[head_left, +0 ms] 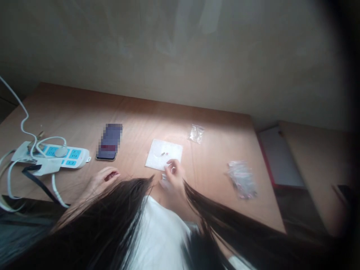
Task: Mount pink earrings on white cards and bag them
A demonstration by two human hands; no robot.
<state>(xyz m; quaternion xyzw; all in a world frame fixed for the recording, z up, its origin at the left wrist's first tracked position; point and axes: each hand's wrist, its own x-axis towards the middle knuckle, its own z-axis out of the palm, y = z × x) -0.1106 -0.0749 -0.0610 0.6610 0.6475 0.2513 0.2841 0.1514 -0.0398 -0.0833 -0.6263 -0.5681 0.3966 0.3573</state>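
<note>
A white square sheet (157, 155) lies mid-table, with tiny pale and metallic pieces (164, 153) on it. Over its lower right corner is my right hand (174, 175), thumb and fingers bent together; anything between the fingertips is too small to make out. A small clear, shiny item (164, 177) shows beside that hand, partly covered by it. My left hand (105, 178) rests on the table below the phone (110, 142), fingers curled closed, with no object visible in them. Long dark hair hangs over both forearms.
On the left, a white power strip (81, 157) with blue sockets carries several cables. A small clear bag (196, 134) lies behind and right of the sheet. A bundle of clear bags (242, 179) sits further right. Beyond the table's right edge is another wooden surface (317, 150).
</note>
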